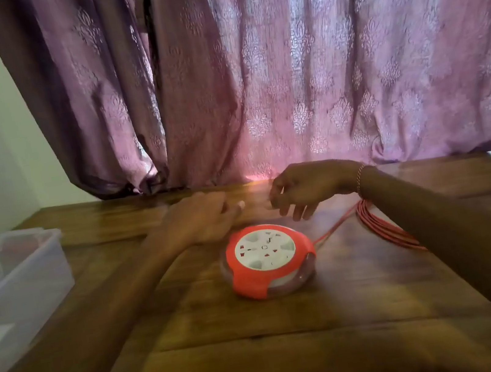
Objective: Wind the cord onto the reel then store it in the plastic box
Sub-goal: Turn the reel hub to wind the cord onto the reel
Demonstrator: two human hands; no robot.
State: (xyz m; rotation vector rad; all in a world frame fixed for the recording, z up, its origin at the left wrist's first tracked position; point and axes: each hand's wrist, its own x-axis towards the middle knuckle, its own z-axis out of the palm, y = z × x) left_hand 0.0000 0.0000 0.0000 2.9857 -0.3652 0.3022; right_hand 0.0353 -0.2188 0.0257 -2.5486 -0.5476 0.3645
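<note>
Reel [270,259] lying flat at frame center on the table [296,354], cord [386,228] trailing right in loose coils, unwound. Left hand [201,218] and right hand [305,189] hovering just behind it, fingers loose, holding nothing, likely reaching to grab. Plastic box [18,279] waiting at left edge.

My right forearm [457,232] hides part of the cord [382,225]; the plastic box [19,286], left, is cut off, perhaps empty.

One reel [270,259], one red cord [385,224], one plastic box [19,286], two hands, one curtain [251,66].
</note>
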